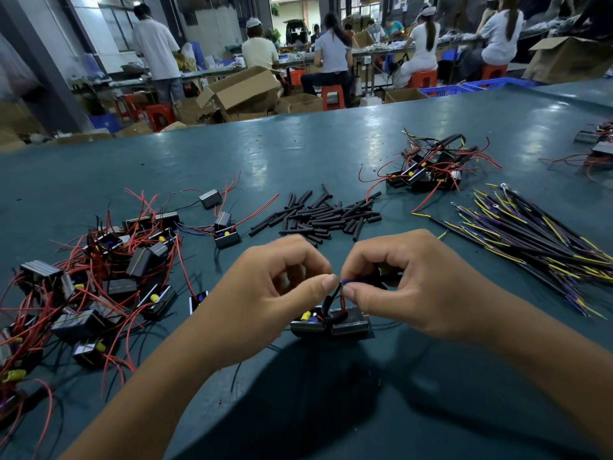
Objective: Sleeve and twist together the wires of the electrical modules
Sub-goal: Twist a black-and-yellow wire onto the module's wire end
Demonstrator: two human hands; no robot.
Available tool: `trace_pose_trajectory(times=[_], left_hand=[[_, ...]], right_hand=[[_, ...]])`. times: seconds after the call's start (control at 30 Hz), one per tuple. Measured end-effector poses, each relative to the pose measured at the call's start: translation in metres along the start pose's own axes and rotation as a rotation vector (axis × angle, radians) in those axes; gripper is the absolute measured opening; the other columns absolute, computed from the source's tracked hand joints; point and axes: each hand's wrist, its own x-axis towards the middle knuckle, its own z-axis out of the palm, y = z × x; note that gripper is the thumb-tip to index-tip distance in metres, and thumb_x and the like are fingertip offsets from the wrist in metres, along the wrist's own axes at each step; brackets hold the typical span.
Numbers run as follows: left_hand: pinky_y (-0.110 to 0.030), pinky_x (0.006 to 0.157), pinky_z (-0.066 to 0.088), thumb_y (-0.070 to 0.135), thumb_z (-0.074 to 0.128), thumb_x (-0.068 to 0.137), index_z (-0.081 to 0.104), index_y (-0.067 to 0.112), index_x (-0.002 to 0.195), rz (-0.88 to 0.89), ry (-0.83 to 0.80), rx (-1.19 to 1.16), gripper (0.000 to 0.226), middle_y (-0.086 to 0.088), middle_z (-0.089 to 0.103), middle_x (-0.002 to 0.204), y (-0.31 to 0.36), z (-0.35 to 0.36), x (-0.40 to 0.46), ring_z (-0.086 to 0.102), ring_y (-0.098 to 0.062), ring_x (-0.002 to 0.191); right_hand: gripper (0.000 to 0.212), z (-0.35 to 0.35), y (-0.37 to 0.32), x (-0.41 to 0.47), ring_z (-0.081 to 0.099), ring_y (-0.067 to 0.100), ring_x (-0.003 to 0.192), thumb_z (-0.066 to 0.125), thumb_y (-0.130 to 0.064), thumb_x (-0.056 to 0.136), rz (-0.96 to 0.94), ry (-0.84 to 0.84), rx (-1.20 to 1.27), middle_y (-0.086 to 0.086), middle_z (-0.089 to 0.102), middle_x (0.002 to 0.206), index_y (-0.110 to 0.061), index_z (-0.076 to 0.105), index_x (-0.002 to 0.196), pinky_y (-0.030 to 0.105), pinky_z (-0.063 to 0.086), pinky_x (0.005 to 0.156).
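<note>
Both hands pinching module wires

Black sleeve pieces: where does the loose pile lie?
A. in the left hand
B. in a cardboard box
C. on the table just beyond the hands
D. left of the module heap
C: the black sleeve pieces lie scattered on the table, just beyond both hands.
</note>
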Motion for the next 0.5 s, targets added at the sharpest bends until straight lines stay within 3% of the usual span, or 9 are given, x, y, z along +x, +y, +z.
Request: trace_pose_trajectory(times=[0.1, 0.2, 0.27, 0.5], left_hand=[[-0.015, 0.069, 0.039, 0.022, 0.065, 0.09, 0.07, 0.017, 0.096, 0.312, 0.075, 0.373, 0.009, 0.007, 0.057, 0.093, -0.0016, -0.0033, -0.0001, 0.051, -0.005, 0.076], [-0.032, 0.067, 0.049, 0.014, 0.067, 0.092, 0.074, 0.01, 0.098, 0.443, 0.135, 0.498, 0.01, 0.0, 0.061, 0.095, -0.004, -0.0025, 0.0, 0.059, -0.014, 0.08], [-0.04, 0.064, 0.05, 0.013, 0.067, 0.094, 0.076, 0.007, 0.094, 0.494, 0.166, 0.579, 0.01, -0.004, 0.063, 0.091, -0.0048, -0.0014, 0.0008, 0.061, -0.023, 0.078], [-0.037, 0.066, 0.05, 0.01, 0.065, 0.096, 0.075, 0.004, 0.092, 0.543, 0.178, 0.673, 0.012, -0.007, 0.064, 0.088, -0.0019, -0.0001, 0.0023, 0.06, -0.025, 0.076]], right_hand=[[0.008, -0.0004, 0.0004, 0.0002, 0.05, 0.001, 0.055, 0.069, -0.019, 0.083, 0.012, 0.001, 0.024, -0.007, 0.062, 0.063, -0.02, 0.067, 0.075, 0.013, 0.039, 0.056], [0.008, 0.0, 0.0007, 0.0006, 0.048, 0.0, 0.053, 0.069, -0.019, 0.084, 0.018, -0.009, 0.041, -0.013, 0.06, 0.061, -0.019, 0.067, 0.075, 0.008, 0.035, 0.056], [0.009, -0.0002, 0.0011, 0.0007, 0.047, 0.0, 0.051, 0.068, -0.019, 0.084, 0.022, -0.012, 0.047, -0.014, 0.059, 0.06, -0.019, 0.067, 0.075, 0.007, 0.034, 0.055], [0.01, -0.0003, 0.0014, 0.0012, 0.047, 0.0, 0.049, 0.069, -0.018, 0.084, 0.04, -0.012, 0.063, -0.013, 0.058, 0.057, -0.019, 0.066, 0.075, 0.007, 0.034, 0.053]])
